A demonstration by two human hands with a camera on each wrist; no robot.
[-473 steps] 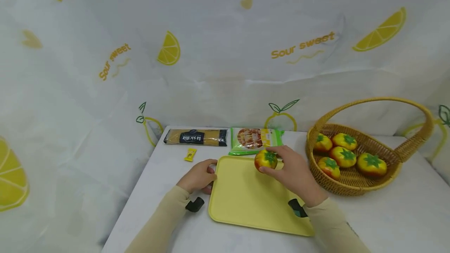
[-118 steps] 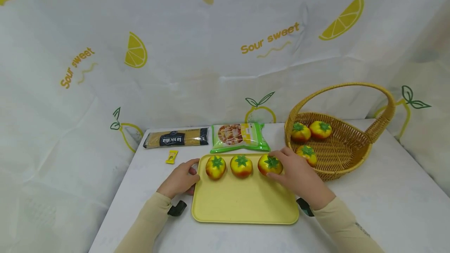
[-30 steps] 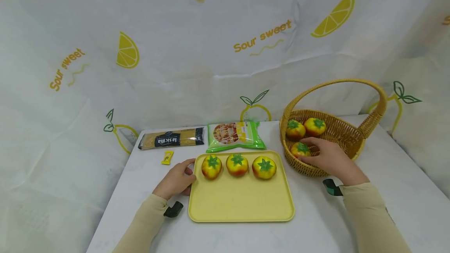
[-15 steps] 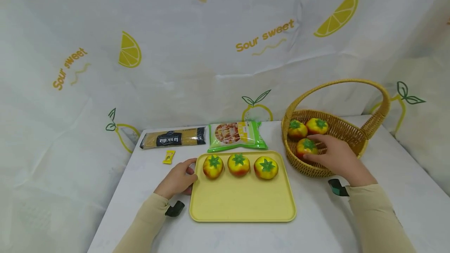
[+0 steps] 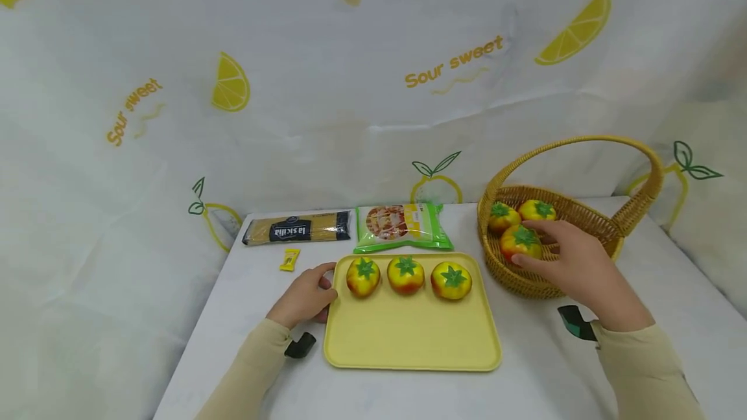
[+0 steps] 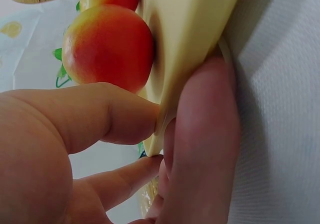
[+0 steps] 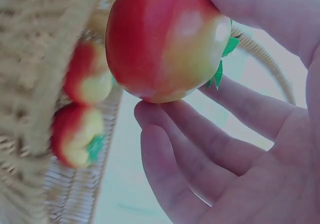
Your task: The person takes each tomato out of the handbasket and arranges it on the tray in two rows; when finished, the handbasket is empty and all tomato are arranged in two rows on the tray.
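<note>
In the head view my right hand point(image 5: 578, 264) pinches a red-and-yellow tomato point(image 5: 521, 243) with a green star-shaped top, held over the wicker basket point(image 5: 528, 287). The right wrist view shows this tomato point(image 7: 160, 44) between thumb and fingertips, beside the basket's wall. Two more tomatoes stay inside, one at the left point(image 5: 502, 218) and one behind it point(image 5: 537, 210). My left hand point(image 5: 306, 293) grips the left edge of the yellow tray point(image 5: 411, 336). Three tomatoes line the tray's far side: left point(image 5: 363, 277), middle point(image 5: 405, 275) and right point(image 5: 451, 280).
Behind the tray lie a pack of spaghetti point(image 5: 297, 228) and a green-edged food packet point(image 5: 403, 227). A small yellow wrapped candy point(image 5: 289, 259) is left of the tray. The basket's tall handle point(image 5: 583, 140) arches above it. A printed white cloth point(image 5: 327, 96) hangs behind the white table.
Over several seconds, three tomatoes have come to stand on the tray. In the last second my right hand has lifted another tomato from the basket floor. The left hand keeps its grip.
</note>
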